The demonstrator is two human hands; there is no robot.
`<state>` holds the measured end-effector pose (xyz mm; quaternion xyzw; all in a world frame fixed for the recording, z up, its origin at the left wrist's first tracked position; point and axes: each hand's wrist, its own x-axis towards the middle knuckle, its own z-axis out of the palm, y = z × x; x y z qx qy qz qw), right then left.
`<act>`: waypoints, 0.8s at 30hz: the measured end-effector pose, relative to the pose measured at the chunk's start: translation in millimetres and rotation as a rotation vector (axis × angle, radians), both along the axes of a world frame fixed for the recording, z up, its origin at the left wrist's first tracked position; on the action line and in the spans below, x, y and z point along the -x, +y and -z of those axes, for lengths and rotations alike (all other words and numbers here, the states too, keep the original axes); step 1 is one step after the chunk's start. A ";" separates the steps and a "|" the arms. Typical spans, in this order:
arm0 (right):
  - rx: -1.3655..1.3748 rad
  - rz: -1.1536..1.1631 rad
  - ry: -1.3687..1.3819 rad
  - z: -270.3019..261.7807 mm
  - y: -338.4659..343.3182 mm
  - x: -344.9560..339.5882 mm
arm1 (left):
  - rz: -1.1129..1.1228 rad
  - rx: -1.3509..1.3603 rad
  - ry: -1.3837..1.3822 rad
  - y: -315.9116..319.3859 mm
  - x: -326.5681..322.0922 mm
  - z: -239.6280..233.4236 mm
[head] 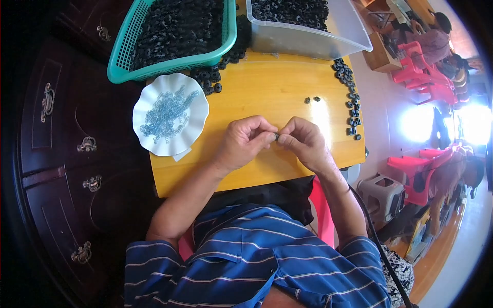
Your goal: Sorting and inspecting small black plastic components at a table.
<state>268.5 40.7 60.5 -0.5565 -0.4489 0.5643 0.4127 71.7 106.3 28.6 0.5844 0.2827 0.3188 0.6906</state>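
Observation:
My left hand (pixel 248 138) and my right hand (pixel 302 140) meet above the wooden table, fingertips pinching one small black part (pixel 277 136) between them. Most of that part is hidden by the fingers. Beyond my right hand, two small black pieces (pixel 312 99) lie on the tabletop. To the left of my left hand, a white scalloped plate (pixel 202 104) holds a heap of small metal coil springs (pixel 167 115). Along the table's right side runs a loose line of black cylindrical parts (pixel 352 102).
A green plastic basket (pixel 114 69) full of black parts stands at the back left, with loose black parts (pixel 208 79) beside it. A clear plastic bin (pixel 304 40) with black pieces is at the back right. Dark cabinets (pixel 50 154) flank the left; people sit on pink chairs (pixel 412 63) to the right.

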 end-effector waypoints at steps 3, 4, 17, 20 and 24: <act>-0.020 0.002 -0.046 -2.9 1.9 2.1 | -0.011 -0.050 0.021 1.3 2.2 -2.3; -0.029 0.004 -0.053 -3.4 2.8 2.9 | -0.016 -0.052 0.022 1.4 2.8 -2.6; 0.045 -0.001 0.298 12.4 14.3 0.4 | -0.014 0.013 -0.085 8.3 5.3 -14.4; 0.068 0.012 0.373 9.9 15.0 5.1 | -0.010 0.031 -0.093 8.8 8.7 -17.5; 0.129 -0.124 0.315 2.8 13.0 -0.4 | -0.049 -0.222 0.048 6.8 10.5 -20.0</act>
